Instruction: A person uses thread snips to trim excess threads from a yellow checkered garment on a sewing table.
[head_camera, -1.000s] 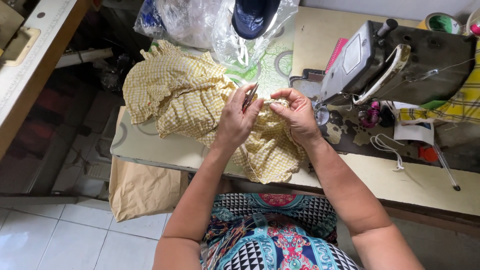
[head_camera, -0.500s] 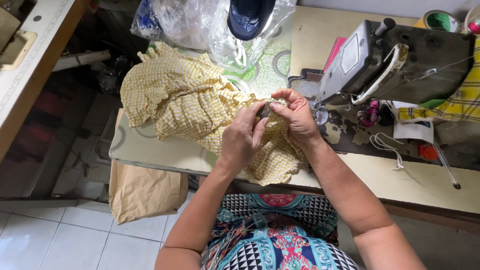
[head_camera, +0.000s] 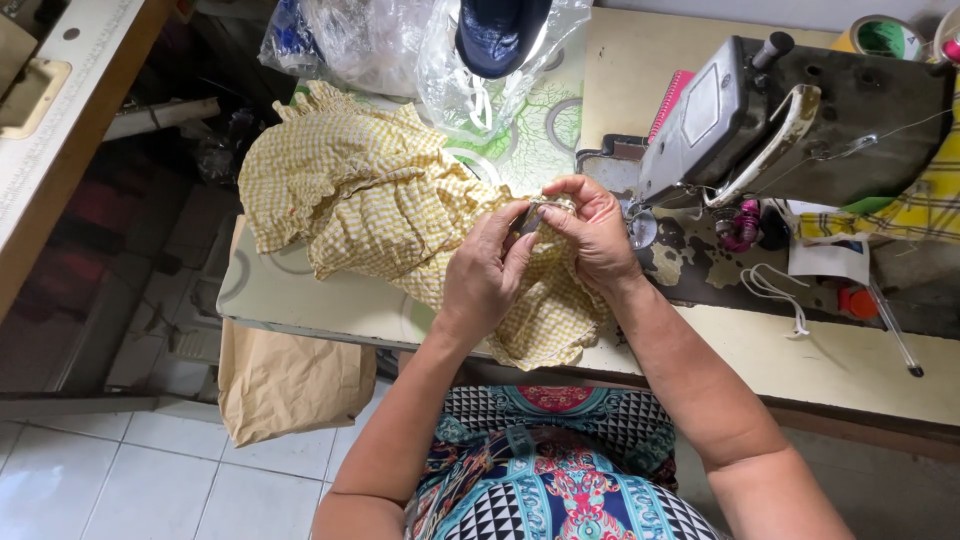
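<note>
From the head view, we take the sewing machine (head_camera: 800, 120) as our landmark. Just left of its needle end, our left hand (head_camera: 487, 272) and right hand (head_camera: 592, 228) meet over the yellow checked cloth (head_camera: 370, 200). A second ago the left hand stood upright with what looked like a thin metal tool poking up from its fingers; now it has rolled over and closed in against the right, and the tool is hidden, so we cannot tell whether it is held. The right hand pinches a small fold of the cloth between thumb and fingertips, closed tight on it. The left hand's fingers curl shut against that same fold. We judge the work has drawn down to one small spot on the edge of the cloth.

The rest of the cloth lies bunched to the left of the machine, one part hanging over the near edge of the table (head_camera: 850, 360). The table is pale and worn, with dark stains under the machine. Beyond the cloth sit clear plastic bags (head_camera: 380, 40). A brown paper bag (head_camera: 290, 380) hangs below the table's left end, above a white tiled floor (head_camera: 120, 480).
</note>
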